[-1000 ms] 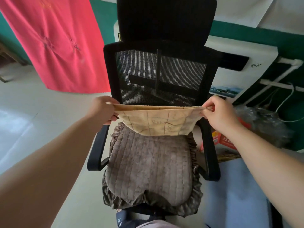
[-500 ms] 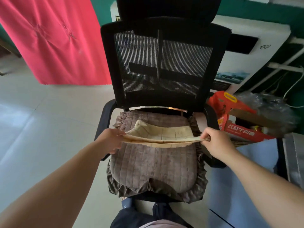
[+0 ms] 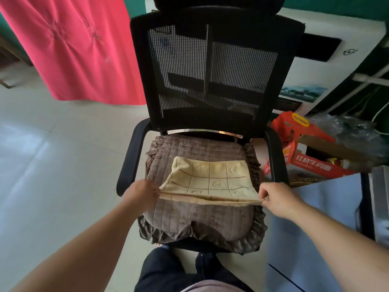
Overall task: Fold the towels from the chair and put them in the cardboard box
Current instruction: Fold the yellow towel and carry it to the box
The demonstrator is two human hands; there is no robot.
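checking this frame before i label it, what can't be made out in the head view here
- Fingertips of the left hand and right hand: curled around the near edge of the towel, which hides the grip.
- Underside of the towel: faces the seat cushion.
- Cardboard box: partly behind the chair armrest; its inside is not visible.
- Chair base: hidden under the cushion.

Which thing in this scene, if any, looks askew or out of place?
The brown quilted seat cushion looks askew on the black office chair: its ruffled edge bunches at the back left corner and hangs over the front. The beige towel lies fairly flat, pinched by both hands.
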